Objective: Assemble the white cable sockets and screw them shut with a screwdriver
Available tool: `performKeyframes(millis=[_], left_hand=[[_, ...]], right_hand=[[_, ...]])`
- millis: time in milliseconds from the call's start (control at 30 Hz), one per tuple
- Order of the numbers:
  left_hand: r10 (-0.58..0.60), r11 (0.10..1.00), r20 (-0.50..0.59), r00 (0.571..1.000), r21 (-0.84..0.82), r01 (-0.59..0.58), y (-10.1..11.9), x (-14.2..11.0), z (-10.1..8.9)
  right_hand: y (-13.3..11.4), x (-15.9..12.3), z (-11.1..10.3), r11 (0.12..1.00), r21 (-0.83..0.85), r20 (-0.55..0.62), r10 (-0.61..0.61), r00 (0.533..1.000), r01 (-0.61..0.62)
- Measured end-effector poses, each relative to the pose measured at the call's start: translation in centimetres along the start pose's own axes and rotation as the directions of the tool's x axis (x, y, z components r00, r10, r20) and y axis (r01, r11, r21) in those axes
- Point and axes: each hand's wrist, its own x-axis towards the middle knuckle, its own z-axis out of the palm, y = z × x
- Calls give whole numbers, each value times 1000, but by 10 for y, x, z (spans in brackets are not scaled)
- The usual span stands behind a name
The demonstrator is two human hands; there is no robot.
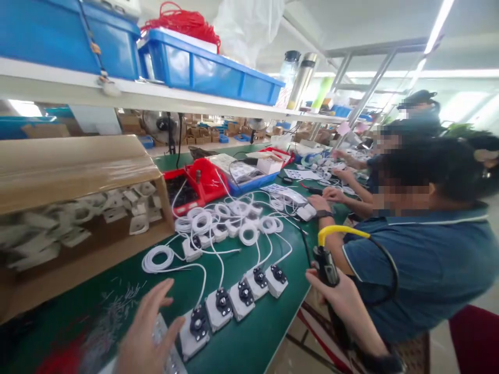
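Right hand point(345, 298), fingers closed around a black tool point(326, 267) with a yellow cord point(345, 229). Left hand point(145, 332), blurred, spread and seemingly empty, just beside the nearest white housing point(193, 344) in a row on the green bench point(251, 337); coiled white cables point(201, 230) lie beyond.

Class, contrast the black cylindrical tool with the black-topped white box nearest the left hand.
The black cylindrical tool is held in the right hand; the black-topped white box rests on the green table. The tool has a yellow-and-black cord; the box has a white cord. Both are corded.
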Motion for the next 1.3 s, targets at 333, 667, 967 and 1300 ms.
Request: performKeyframes(millis=[333, 667, 967, 1300], left_hand=[[94, 983, 442, 892, 99, -153, 98, 164, 81], [-21, 952, 407, 913, 287, -106, 123, 200, 164], [60, 979, 337, 940, 162, -120, 118, 203, 150], [255, 966, 305, 918, -30, -258, 103, 279, 112]], right_hand=[[-70, 133, 24, 967, -165, 195, -161, 967, 194], [-59, 128, 58, 969, -134, 334, -151, 931, 205], [-9, 66, 31, 965, -149, 114, -199, 973, 215], [29, 2, 56, 928, -279, 80, -233, 969, 246]])
